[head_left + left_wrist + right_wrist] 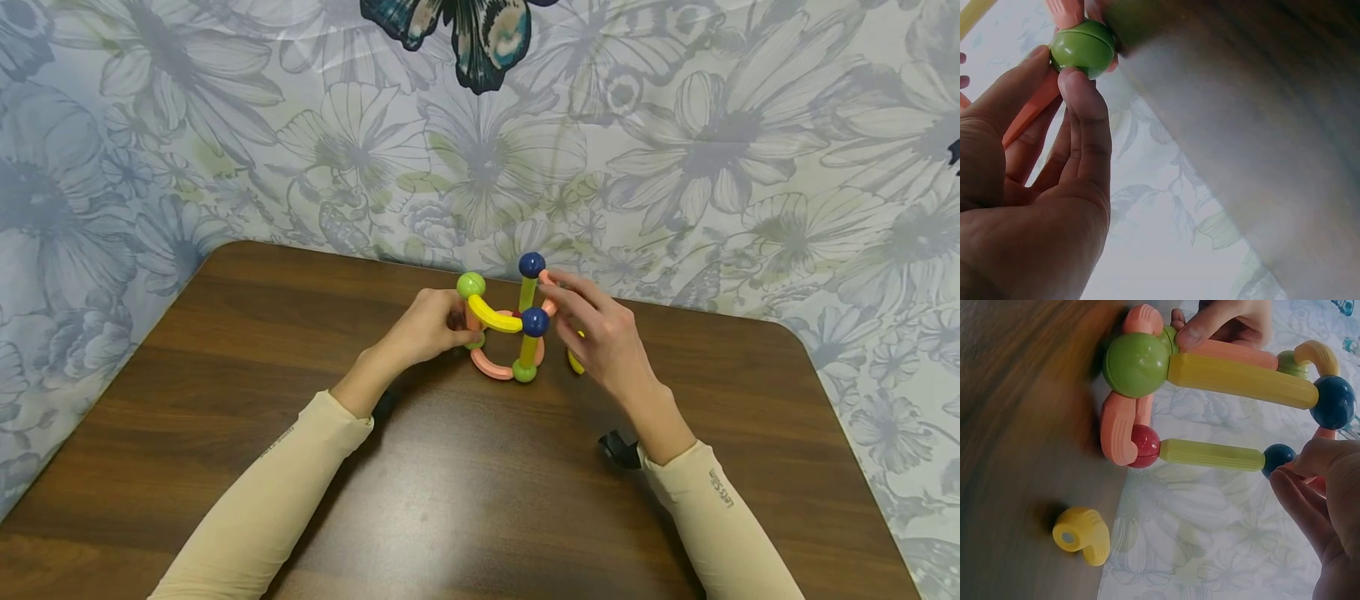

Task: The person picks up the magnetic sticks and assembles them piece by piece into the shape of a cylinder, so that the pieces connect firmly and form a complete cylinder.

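A magnetic stick-and-ball frame stands on the table. Its base has coral curved rods (492,365), green balls (524,372) and a red ball (1145,446). Upright rods rise from these: one coral, one yellow (1241,381), one light green (1211,455). On top, a yellow curved rod (495,318) joins a green ball (471,285) to the nearer of two dark blue balls (535,322). My left hand (426,329) pinches a lower green ball (1085,49) beside the coral upright. With fingertips, my right hand (603,337) pinches a coral curved rod (551,307) at the blue balls.
A loose yellow curved rod (1095,539) lies on the brown table (450,492), right of the frame and partly behind my right hand. The table's back edge runs close behind the frame, against a flower-patterned wall (480,167).
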`<state>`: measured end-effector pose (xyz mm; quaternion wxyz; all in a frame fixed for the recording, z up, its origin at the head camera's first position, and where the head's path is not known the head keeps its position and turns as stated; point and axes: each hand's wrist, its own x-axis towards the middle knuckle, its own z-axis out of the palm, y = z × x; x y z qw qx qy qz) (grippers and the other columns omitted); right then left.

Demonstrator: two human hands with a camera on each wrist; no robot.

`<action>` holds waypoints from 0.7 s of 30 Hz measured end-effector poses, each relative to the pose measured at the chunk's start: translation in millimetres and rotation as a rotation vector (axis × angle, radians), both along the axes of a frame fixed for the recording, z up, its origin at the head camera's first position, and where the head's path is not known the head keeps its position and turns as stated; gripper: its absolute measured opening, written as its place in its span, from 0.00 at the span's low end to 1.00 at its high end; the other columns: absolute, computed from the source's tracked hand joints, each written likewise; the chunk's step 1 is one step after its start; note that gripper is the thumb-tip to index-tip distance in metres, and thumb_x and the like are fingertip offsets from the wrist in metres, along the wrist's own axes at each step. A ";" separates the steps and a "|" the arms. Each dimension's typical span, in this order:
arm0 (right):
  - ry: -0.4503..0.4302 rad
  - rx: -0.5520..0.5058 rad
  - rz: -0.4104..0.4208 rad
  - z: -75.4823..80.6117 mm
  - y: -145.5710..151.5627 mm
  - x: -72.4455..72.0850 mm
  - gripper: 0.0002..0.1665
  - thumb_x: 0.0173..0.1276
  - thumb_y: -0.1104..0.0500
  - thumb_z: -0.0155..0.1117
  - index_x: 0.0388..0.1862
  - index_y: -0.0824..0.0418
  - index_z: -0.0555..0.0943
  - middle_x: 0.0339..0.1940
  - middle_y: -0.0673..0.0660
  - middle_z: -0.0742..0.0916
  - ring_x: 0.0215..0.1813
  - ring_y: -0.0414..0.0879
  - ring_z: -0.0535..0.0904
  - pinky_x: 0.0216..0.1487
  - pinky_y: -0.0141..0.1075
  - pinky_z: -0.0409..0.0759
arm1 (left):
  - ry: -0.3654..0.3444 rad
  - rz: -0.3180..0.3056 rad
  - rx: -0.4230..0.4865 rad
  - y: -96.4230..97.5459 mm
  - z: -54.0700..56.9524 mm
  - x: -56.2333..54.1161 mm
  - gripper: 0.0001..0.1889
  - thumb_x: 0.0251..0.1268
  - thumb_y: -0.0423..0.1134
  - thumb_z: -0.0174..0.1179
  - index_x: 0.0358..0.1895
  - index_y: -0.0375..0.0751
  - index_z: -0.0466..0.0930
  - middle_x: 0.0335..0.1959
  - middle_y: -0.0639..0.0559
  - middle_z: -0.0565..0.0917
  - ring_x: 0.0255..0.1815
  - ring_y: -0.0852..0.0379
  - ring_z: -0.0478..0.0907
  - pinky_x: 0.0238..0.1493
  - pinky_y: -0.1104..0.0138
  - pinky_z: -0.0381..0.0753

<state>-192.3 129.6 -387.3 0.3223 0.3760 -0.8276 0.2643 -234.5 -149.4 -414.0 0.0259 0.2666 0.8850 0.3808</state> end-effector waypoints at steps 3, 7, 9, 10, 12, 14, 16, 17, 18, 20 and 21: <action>0.002 -0.005 -0.004 -0.4 1.4 -1.1 0.23 0.67 0.75 0.70 0.61 0.65 0.85 0.63 0.65 0.85 0.53 0.57 0.88 0.40 0.45 0.88 | 0.000 -0.003 -0.006 0.3 0.0 0.7 0.09 0.58 0.36 0.80 0.30 0.42 0.86 0.26 0.54 0.86 0.25 0.61 0.79 0.29 0.69 0.77; -0.008 -0.009 -0.011 -0.7 3.3 -1.7 0.23 0.68 0.75 0.69 0.61 0.64 0.85 0.64 0.64 0.85 0.53 0.56 0.88 0.40 0.44 0.88 | 0.009 -0.014 -0.003 1.0 0.1 1.1 0.09 0.58 0.35 0.80 0.29 0.44 0.86 0.27 0.54 0.85 0.26 0.61 0.78 0.30 0.68 0.76; -0.012 -0.015 -0.013 -0.8 4.0 -2.1 0.23 0.68 0.75 0.69 0.61 0.64 0.85 0.64 0.64 0.85 0.52 0.56 0.88 0.39 0.44 0.87 | 0.015 -0.024 0.005 1.4 -0.7 0.8 0.09 0.57 0.35 0.80 0.29 0.45 0.86 0.28 0.55 0.86 0.27 0.61 0.79 0.31 0.68 0.77; -0.014 -0.017 -0.014 -0.8 4.4 -2.2 0.23 0.68 0.75 0.68 0.61 0.64 0.85 0.64 0.63 0.85 0.51 0.56 0.88 0.38 0.44 0.87 | 0.019 -0.030 0.008 1.6 -1.0 0.8 0.10 0.57 0.34 0.80 0.29 0.45 0.85 0.28 0.55 0.86 0.27 0.61 0.80 0.32 0.68 0.78; -0.013 -0.025 -0.018 -1.2 5.1 -3.1 0.23 0.67 0.76 0.68 0.60 0.64 0.85 0.63 0.64 0.86 0.48 0.56 0.89 0.36 0.44 0.86 | 0.021 -0.042 0.013 2.3 -2.5 0.5 0.10 0.57 0.34 0.80 0.29 0.46 0.85 0.28 0.56 0.87 0.29 0.61 0.80 0.34 0.68 0.79; -0.013 -0.032 -0.021 -1.6 6.0 -3.9 0.22 0.67 0.76 0.67 0.60 0.64 0.85 0.63 0.64 0.86 0.45 0.56 0.88 0.35 0.44 0.86 | 0.018 -0.053 0.014 2.9 -3.7 0.6 0.10 0.57 0.34 0.80 0.29 0.46 0.85 0.29 0.56 0.86 0.30 0.61 0.81 0.36 0.68 0.80; -0.018 -0.040 -0.024 -2.2 7.1 -4.6 0.23 0.67 0.76 0.68 0.60 0.64 0.85 0.63 0.64 0.86 0.45 0.55 0.88 0.34 0.44 0.86 | 0.011 -0.067 0.010 3.4 -3.8 1.3 0.11 0.56 0.33 0.80 0.29 0.46 0.84 0.30 0.56 0.86 0.32 0.59 0.81 0.38 0.67 0.81; -0.023 -0.043 -0.024 -2.6 7.7 -4.8 0.23 0.67 0.76 0.68 0.60 0.64 0.85 0.63 0.64 0.86 0.45 0.55 0.88 0.34 0.44 0.86 | 0.007 -0.076 0.011 3.6 -4.1 1.4 0.11 0.56 0.33 0.80 0.29 0.46 0.84 0.30 0.56 0.87 0.32 0.59 0.81 0.39 0.66 0.81; -0.027 -0.044 -0.025 -2.9 8.4 -5.0 0.23 0.67 0.75 0.68 0.61 0.64 0.85 0.64 0.64 0.86 0.45 0.55 0.88 0.34 0.44 0.86 | 0.004 -0.084 0.011 3.7 -4.3 1.4 0.12 0.56 0.33 0.81 0.29 0.46 0.84 0.30 0.56 0.87 0.33 0.58 0.82 0.39 0.66 0.81; -0.032 -0.048 -0.027 -3.7 9.3 -5.6 0.23 0.67 0.75 0.68 0.61 0.64 0.85 0.64 0.64 0.86 0.46 0.55 0.88 0.35 0.44 0.87 | 0.001 -0.102 0.010 4.0 -4.0 1.5 0.12 0.55 0.33 0.81 0.30 0.46 0.83 0.31 0.56 0.87 0.34 0.56 0.82 0.40 0.65 0.81; -0.033 -0.053 -0.026 -4.2 9.8 -5.8 0.24 0.66 0.75 0.69 0.61 0.64 0.85 0.63 0.64 0.86 0.46 0.56 0.89 0.36 0.45 0.87 | 0.001 -0.109 0.008 4.2 -3.7 1.6 0.12 0.55 0.33 0.81 0.29 0.47 0.83 0.31 0.56 0.87 0.34 0.55 0.82 0.40 0.66 0.80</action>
